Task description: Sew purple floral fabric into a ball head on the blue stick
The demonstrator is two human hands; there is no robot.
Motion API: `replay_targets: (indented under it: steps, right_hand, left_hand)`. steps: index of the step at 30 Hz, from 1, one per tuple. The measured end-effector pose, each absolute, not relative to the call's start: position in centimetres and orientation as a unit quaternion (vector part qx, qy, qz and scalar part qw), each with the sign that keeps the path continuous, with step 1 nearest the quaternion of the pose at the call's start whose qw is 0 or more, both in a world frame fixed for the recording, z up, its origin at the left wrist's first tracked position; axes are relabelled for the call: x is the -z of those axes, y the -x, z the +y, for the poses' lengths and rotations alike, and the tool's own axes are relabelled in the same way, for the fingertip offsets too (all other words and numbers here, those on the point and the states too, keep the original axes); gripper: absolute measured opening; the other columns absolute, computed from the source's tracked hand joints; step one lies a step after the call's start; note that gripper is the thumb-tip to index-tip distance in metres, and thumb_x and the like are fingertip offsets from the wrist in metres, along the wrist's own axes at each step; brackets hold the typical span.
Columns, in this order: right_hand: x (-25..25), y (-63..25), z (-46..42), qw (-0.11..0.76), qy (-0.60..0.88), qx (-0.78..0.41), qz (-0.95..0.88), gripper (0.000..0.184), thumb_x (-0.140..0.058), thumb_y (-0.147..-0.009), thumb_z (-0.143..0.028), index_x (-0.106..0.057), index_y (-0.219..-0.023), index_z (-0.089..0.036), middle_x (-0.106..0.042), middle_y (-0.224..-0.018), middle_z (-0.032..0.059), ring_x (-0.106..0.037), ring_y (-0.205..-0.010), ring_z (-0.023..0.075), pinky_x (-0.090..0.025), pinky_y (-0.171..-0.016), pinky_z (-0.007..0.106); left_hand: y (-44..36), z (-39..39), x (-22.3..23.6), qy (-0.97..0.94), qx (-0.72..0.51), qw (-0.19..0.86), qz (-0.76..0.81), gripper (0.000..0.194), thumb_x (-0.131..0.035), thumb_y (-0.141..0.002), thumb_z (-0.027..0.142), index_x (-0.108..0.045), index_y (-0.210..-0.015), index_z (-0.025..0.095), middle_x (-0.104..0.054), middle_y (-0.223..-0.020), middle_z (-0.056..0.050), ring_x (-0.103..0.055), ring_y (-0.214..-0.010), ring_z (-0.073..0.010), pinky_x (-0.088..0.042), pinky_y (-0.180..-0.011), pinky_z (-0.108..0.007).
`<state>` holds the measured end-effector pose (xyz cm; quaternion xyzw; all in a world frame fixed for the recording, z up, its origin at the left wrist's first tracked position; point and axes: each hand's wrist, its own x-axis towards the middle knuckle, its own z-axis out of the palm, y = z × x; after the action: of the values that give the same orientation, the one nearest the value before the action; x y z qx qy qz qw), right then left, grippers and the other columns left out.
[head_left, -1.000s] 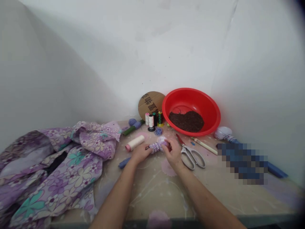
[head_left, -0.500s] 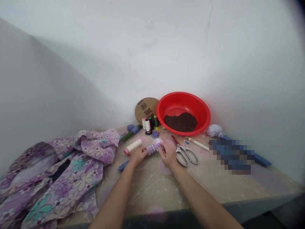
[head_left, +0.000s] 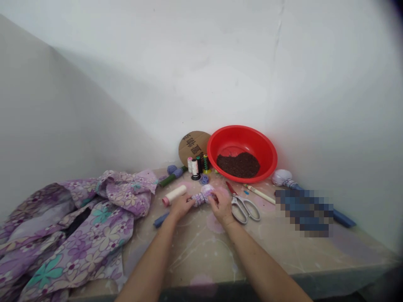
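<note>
A stick with a blue handle and a round, pale purple cloth head (head_left: 207,191) lies across the table between my hands. Purple cord (head_left: 199,199) is wound round the neck below the head. My left hand (head_left: 181,206) is closed around the stick just under the wound cord, and the blue handle end (head_left: 161,219) sticks out beyond it. At the head's right side, the fingers of my right hand (head_left: 222,206) pinch at the cloth or cord; exactly what is between them is too small to tell.
Scissors (head_left: 244,207) lie right of my right hand, a cream thread spool (head_left: 174,195) left. Behind are several thread cones (head_left: 195,167), a cardboard disc (head_left: 192,147) and a red basin (head_left: 272,157) with dark grains. Floral fabric (head_left: 94,235) covers the left; another ball-headed stick (head_left: 282,177) lies right.
The view has tilted slightly, so the table's things sit a little lower. Both hands stay at the cloth-headed stick, with hardly any movement of the fingers.
</note>
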<state>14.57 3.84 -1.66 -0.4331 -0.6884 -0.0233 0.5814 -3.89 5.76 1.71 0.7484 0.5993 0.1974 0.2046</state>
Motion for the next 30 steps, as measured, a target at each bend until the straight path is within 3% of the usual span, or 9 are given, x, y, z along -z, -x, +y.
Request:
replay_targets:
  steps: [17, 25, 30]
  right_hand:
    - [1.8, -14.8, 4.1, 0.604, 0.424, 0.020, -0.675, 0.016, -0.047, -0.074, -0.025, -0.057, -0.084, -0.015, -0.057, -0.075, 0.0058, -0.051, -0.069, 0.0165, -0.043, -0.064, 0.029]
    - [2.2, -14.6, 4.0, 0.563, 0.443, -0.040, -0.697, 0.020, -0.047, -0.073, -0.022, -0.056, -0.089, -0.016, -0.058, -0.073, 0.0042, -0.051, -0.062, 0.0146, -0.043, -0.060, 0.026]
    - [2.8, -14.3, 4.1, 0.547, 0.434, -0.052, -0.714, 0.022, -0.042, -0.076, -0.020, -0.055, -0.094, -0.016, -0.060, -0.085, 0.0067, -0.055, -0.076, 0.0170, -0.044, -0.070, 0.030]
  left_hand:
    - [4.0, 5.9, -1.6, -0.741, -0.211, 0.235, 0.592, 0.033, -0.041, -0.075, 0.037, -0.061, -0.092, 0.018, -0.062, -0.075, -0.002, -0.051, -0.053, -0.0104, -0.033, -0.049, -0.019]
    - [4.3, 6.6, -1.0, -0.728, -0.236, 0.279, 0.580, 0.035, -0.043, -0.072, 0.039, -0.062, -0.093, 0.017, -0.061, -0.072, -0.003, -0.049, -0.050, -0.0098, -0.033, -0.046, -0.019]
    - [4.2, 6.7, -1.0, -0.715, -0.255, 0.323, 0.565, 0.031, -0.046, -0.071, 0.035, -0.063, -0.086, 0.013, -0.060, -0.068, -0.003, -0.049, -0.050, -0.0100, -0.035, -0.045, -0.019]
